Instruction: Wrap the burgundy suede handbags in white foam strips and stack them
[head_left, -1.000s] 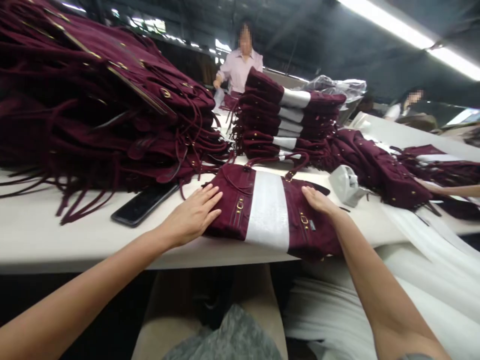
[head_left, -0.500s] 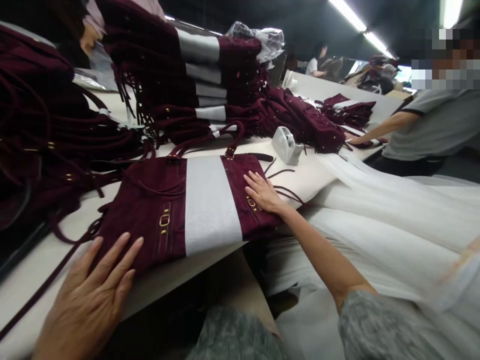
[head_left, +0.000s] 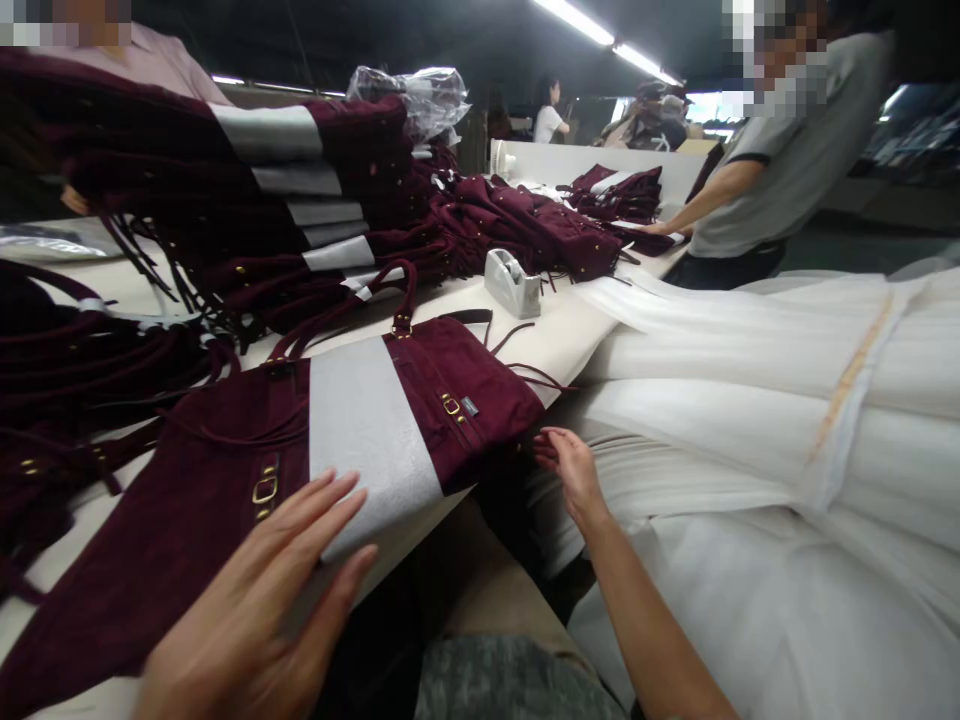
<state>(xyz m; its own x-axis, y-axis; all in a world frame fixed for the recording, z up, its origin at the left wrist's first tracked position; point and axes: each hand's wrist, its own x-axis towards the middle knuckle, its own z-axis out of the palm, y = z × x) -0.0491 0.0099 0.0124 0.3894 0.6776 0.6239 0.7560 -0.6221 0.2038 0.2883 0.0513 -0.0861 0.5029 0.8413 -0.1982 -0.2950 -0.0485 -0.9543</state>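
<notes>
A burgundy handbag [head_left: 480, 375] lies flat in front of me, with a wide pale grey-white band [head_left: 367, 420] wrapped around its middle. Brass buckles [head_left: 265, 486] show on either side of the band, and a small label [head_left: 469, 406] sits by the right one. My left hand [head_left: 262, 590], fingers spread, is over the bag's front edge near the band; whether it touches is unclear. Just off the bag's right end, my right hand [head_left: 574, 475] is open with its fingers slightly bent and nothing visible in it. The bag's handles [head_left: 405, 300] point away from me.
Behind the bag rises a stack of banded burgundy bags [head_left: 360, 130]. A grey tape dispenser [head_left: 512, 284] stands on the white table [head_left: 577, 325]. White sheet material [head_left: 712, 420] billows at right. One co-worker [head_left: 795, 170] handles bags at far right; another [head_left: 161, 60] is behind the stack.
My right hand has come off the bag's right part to beside its end. My left hand has moved right, towards the band. The view has swung, shifting the scene left.
</notes>
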